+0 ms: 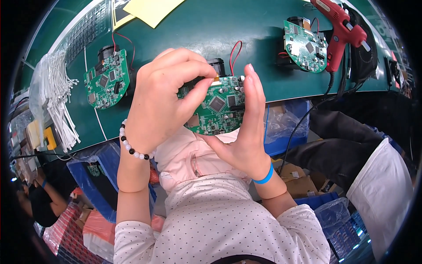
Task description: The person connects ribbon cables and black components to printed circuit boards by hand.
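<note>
Tabletop [259, 31] extends beyond the board [217, 103]; left hand [169, 90] pinches at its ribbon [216, 78], right hand [246, 143] clasps its edge; twisting could crease the ribbon.

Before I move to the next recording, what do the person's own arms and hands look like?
Both hands are bare, without gloves. On the wrist of the left hand is a beaded bracelet of black and pale, whitish beads; on that of the right hand, a plain bright blue band. The whitish sleeves have small dark dots and leave the forearms uncovered.
</note>
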The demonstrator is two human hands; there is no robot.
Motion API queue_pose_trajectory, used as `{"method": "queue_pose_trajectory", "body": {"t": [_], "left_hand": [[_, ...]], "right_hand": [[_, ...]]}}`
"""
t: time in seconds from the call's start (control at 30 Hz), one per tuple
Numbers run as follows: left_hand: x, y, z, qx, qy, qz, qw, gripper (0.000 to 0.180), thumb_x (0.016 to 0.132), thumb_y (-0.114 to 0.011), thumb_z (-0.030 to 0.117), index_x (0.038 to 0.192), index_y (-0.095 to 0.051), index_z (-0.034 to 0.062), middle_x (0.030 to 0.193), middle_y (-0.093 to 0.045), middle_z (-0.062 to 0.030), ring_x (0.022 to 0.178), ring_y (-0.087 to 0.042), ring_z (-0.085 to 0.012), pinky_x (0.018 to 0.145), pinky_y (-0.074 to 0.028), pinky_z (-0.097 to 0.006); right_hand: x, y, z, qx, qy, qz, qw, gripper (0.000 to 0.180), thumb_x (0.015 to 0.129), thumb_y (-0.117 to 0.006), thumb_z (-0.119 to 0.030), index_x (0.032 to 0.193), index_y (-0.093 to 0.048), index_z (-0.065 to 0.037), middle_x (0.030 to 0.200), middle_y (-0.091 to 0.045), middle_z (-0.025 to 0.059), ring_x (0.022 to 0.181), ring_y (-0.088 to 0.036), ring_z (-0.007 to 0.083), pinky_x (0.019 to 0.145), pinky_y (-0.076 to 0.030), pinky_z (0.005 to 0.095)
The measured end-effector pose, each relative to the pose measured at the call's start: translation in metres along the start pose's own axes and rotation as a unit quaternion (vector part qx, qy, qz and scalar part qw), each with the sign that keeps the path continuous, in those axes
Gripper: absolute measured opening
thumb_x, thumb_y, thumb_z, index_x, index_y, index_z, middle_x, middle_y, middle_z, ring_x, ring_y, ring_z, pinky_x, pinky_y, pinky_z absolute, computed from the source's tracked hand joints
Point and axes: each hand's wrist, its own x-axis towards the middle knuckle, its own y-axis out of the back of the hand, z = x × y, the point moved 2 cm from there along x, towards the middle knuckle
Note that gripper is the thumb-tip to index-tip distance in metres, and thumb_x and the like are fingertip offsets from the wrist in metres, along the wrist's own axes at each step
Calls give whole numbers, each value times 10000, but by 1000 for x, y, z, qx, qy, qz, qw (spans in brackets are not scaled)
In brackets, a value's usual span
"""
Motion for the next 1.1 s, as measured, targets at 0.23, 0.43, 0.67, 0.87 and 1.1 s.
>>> {"method": "queue_pose_trajectory", "body": {"t": [0.23,0.43,0.67,0.87,1.1], "left_hand": [[-1,-3,-1,15,-22,15,1000,134,685,-661,-28,810,-661,18,816,-640,-75,749,-612,-191,656,-488,-275],[-1,-1,1,10,-50,0,999,147,668,-662,-49,801,-653,15,818,-628,-75,735,-597,-197,632,-479,-278],[0,-2,-4,-23,-44,8,999,96,732,-629,-7,825,-616,13,813,-611,-72,757,-590,-251,652,-478,-327],[2,-4,-7,-30,-46,1,998,90,745,-616,-9,833,-620,8,803,-606,-83,740,-589,-257,650,-475,-334],[2,-1,-5,-9,-39,-21,999,143,739,-616,-48,871,-648,-3,800,-605,-93,723,-612,-220,641,-483,-276]], "right_hand": [[1,1,1,-4,2,2,1000,1077,590,-843,-188,1393,-161,34,1413,-230,281,1291,-301,425,1033,-308,466],[1,-1,1,-6,3,5,1000,1078,589,-843,-185,1394,-160,35,1414,-231,281,1291,-304,420,1034,-310,465],[0,-1,1,-1,-3,3,1000,1093,581,-845,-189,1399,-153,26,1420,-224,277,1295,-302,411,1032,-311,459],[1,-1,1,4,-2,1,1000,1099,580,-846,-189,1405,-149,12,1427,-215,272,1296,-300,407,1033,-310,458],[1,-2,2,6,3,3,1000,1097,583,-846,-189,1405,-148,12,1425,-214,276,1293,-303,413,1027,-320,463]]}}
